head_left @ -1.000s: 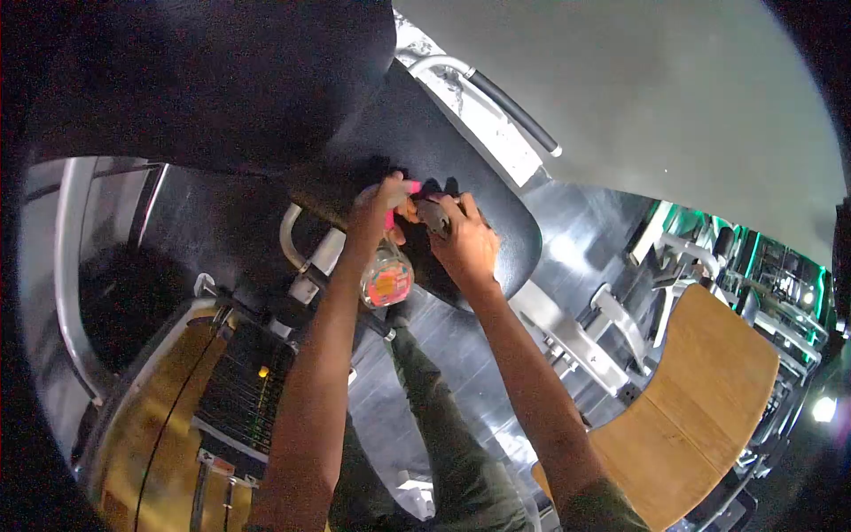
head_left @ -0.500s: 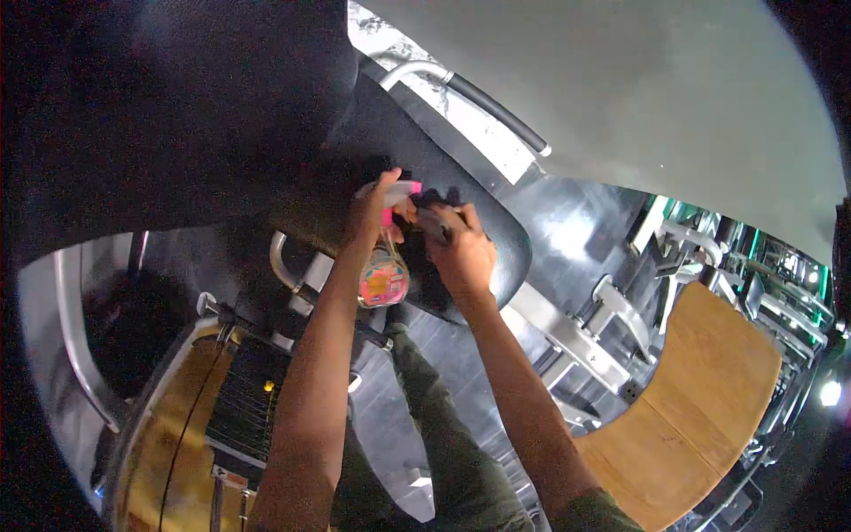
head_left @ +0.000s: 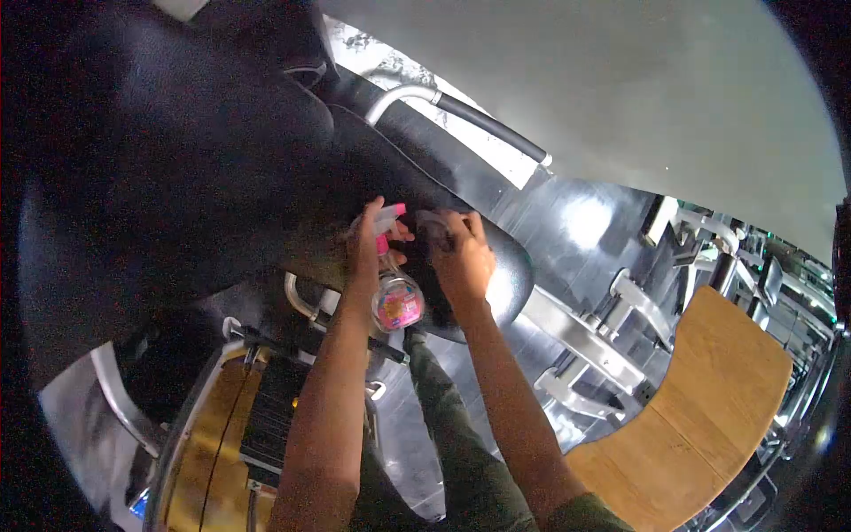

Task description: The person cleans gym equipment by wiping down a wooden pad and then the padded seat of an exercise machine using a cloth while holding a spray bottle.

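Observation:
My left hand [head_left: 370, 244] is wrapped round the neck of a clear spray bottle [head_left: 399, 303] with a pink nozzle and a pink label. The nozzle points right, towards my right hand [head_left: 463, 257], whose fingers are closed on a crumpled grey cloth [head_left: 433, 232]. Both hands are over the black padded seat [head_left: 512, 266], with a small gap between them. Part of the cloth is hidden behind my right fingers.
A curved metal handle with a black grip [head_left: 492, 122] rises beyond the seat. Silver machine frames [head_left: 581, 341] and a curved wooden panel [head_left: 700, 412] stand at the right. A gold-brown panel [head_left: 199, 443] lies at the lower left.
The view has shifted, and the handle and the left machine frame sit differently in it. The bottle has tilted, its label now facing me more. Both hands keep their holds.

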Demonstrator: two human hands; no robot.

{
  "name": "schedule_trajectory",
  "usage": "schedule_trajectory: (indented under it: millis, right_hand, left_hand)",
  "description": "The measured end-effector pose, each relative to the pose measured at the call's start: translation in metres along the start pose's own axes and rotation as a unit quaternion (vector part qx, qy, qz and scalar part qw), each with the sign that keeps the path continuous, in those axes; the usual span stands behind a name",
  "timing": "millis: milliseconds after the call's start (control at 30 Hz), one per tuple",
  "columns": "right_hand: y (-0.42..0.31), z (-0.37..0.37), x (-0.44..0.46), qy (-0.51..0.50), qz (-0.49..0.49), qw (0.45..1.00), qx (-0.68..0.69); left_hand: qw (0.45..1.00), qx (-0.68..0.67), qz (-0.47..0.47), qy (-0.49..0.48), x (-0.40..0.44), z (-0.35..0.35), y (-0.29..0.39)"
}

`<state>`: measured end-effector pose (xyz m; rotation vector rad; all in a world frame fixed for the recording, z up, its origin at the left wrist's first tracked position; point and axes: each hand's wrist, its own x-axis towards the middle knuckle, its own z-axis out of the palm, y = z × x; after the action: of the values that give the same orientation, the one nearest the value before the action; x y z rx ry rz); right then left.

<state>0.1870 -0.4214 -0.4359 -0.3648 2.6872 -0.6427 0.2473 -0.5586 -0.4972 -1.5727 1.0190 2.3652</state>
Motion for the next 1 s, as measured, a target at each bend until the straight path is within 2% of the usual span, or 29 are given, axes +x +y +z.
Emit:
schedule_trajectory:
  millis: [100, 167, 267, 367, 500, 600, 700, 767, 800, 900, 967, 1000]
  right_hand:
    - [0.015, -0.007, -0.004, 0.008, -0.009, 1.0, -0.012]
    - [0.039, -0.018, -0.018, 0.016, 0.001, 1.0, -0.024]
    - [0.062, -0.036, -0.027, 0.043, 0.062, 0.996, -0.044]
    - [0.062, -0.024, -0.012, 0.052, 0.035, 0.996, -0.061]
    - [0.02, -0.012, 0.029, 0.033, 0.005, 0.999, -0.007]
    - [0.017, -0.019, 0.036, -0.011, 0.033, 0.999, -0.012]
    - [0.045, -0.04, 0.024, -0.023, 0.09, 0.995, -0.037]
    - [0.062, -0.051, 0.023, 0.024, 0.107, 0.99, -0.091]
    - [0.068, -0.054, 0.03, 0.0, 0.14, 0.986, -0.087]
    - [0.072, -0.039, 0.067, -0.089, 0.128, 0.984, -0.085]
    - [0.05, -0.031, 0.097, -0.139, 0.124, 0.982, -0.041]
    - [0.053, -0.011, 0.112, -0.147, 0.081, 0.985, -0.029]
  left_hand:
    - [0.999, 0.007, -0.028, 0.018, -0.003, 0.004, 0.005]
    - [1.0, 0.017, -0.014, 0.013, -0.006, 0.005, 0.005]
    - [1.0, 0.021, -0.004, 0.018, -0.011, 0.008, 0.011]
    - [0.999, 0.02, -0.018, 0.024, -0.009, 0.006, 0.007]
    - [0.999, 0.023, -0.016, 0.021, -0.007, 0.006, 0.005]
    - [0.999, 0.021, -0.025, 0.034, -0.007, 0.008, 0.006]
    - [0.999, 0.026, -0.017, 0.014, -0.003, 0.003, 0.003]
    - [0.999, 0.034, -0.02, 0.02, -0.004, 0.003, 0.005]
    - [0.999, 0.038, -0.023, 0.024, -0.005, 0.004, 0.004]
    - [0.998, 0.038, -0.033, 0.04, -0.005, 0.007, 0.006]
    - [0.998, 0.025, -0.048, 0.034, -0.001, 0.004, 0.002]
    - [0.998, 0.02, -0.054, 0.032, 0.002, 0.001, 0.0]
